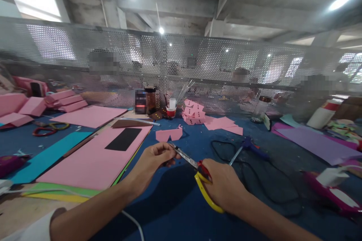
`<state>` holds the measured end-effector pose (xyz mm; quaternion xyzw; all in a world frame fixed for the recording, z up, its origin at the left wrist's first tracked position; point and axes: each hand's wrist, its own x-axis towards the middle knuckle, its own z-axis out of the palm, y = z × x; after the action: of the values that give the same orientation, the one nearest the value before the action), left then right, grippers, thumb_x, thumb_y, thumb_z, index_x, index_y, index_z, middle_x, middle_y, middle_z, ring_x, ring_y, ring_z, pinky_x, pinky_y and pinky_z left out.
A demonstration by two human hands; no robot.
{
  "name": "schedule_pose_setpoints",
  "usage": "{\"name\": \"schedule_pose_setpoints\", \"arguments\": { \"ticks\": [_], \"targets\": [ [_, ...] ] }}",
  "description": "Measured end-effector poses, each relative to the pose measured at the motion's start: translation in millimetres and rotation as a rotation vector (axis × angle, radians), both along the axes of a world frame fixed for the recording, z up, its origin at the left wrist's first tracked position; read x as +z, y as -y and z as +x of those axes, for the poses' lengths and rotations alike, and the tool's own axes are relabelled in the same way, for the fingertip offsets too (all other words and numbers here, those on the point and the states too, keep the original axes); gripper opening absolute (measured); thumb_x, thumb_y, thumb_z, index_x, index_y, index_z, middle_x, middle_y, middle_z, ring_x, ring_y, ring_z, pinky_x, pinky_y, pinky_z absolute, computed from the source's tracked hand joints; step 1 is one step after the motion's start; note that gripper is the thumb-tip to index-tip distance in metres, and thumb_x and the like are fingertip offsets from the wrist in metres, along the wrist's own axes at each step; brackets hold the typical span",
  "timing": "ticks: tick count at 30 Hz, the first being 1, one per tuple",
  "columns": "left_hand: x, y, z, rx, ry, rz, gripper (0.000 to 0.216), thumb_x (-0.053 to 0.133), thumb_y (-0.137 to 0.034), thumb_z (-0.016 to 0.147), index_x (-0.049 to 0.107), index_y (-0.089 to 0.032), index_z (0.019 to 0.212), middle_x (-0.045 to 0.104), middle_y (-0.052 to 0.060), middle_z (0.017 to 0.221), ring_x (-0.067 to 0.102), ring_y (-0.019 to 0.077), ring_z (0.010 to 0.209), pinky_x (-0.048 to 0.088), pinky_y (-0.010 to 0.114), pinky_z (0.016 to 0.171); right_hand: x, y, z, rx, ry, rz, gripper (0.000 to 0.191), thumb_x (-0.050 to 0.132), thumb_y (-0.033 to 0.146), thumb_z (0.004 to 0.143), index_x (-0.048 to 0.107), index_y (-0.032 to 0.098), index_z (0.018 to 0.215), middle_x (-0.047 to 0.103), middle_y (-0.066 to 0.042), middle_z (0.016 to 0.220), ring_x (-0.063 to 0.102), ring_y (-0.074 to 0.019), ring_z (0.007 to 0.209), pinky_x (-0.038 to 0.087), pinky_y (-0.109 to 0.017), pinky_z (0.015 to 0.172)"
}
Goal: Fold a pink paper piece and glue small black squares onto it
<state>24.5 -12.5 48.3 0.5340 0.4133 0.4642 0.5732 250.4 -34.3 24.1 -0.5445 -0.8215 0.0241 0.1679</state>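
My right hand grips a pair of scissors with red and yellow handles, its blades pointing up and left. At the blade tips, my left hand is closed in a pinch; whatever lies between its fingertips is too small to make out. Just beyond the hands lies a pink paper cutout with a notch in its lower edge. Behind it stands a stack of folded pink pieces with black dots, beside loose pink paper.
Left are pink sheets with a black rectangle, a teal strip and other scissors. A blue glue gun and its cord lie right. Purple sheets, a jar and a perforated metal screen stand farther out.
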Motion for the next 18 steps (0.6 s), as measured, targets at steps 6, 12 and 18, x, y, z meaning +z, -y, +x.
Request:
{"name": "schedule_pose_setpoints", "arguments": {
  "ticks": [6,12,18],
  "targets": [
    [2.0,1.3,1.0,0.005,-0.025,0.02,0.015,0.064,-0.032,0.079,0.064,-0.016,0.079,0.067,0.004,0.08,0.054,0.0125,0.066,0.04,0.022,0.06,1.0,0.6,-0.5,-0.01,0.005,0.0,0.015,0.053,0.035,0.084,0.049,0.022,0.077,0.058,0.002,0.071,0.05,-0.0134,0.058,0.014,-0.027,0.053],
    [1.3,1.7,0.2,0.009,-0.064,0.008,0.018,0.061,-0.033,0.081,0.06,-0.017,0.075,0.066,0.003,0.075,0.053,0.0126,0.063,0.038,0.023,0.059,2.0,0.6,-0.3,-0.019,0.025,-0.003,0.017,0.052,0.036,0.085,0.049,0.021,0.076,0.057,0.002,0.069,0.049,-0.0125,0.056,0.013,-0.028,0.053],
    [1.7,0.2,-1.7,0.023,-0.08,-0.011,0.018,0.063,-0.034,0.079,0.061,-0.017,0.077,0.064,0.002,0.071,0.053,0.0128,0.062,0.037,0.024,0.058,0.6,-0.8,0.8,-0.031,0.035,-0.005,0.017,0.052,0.036,0.085,0.05,0.021,0.077,0.058,0.001,0.071,0.051,-0.0129,0.059,0.015,-0.027,0.053]
  ]
}}
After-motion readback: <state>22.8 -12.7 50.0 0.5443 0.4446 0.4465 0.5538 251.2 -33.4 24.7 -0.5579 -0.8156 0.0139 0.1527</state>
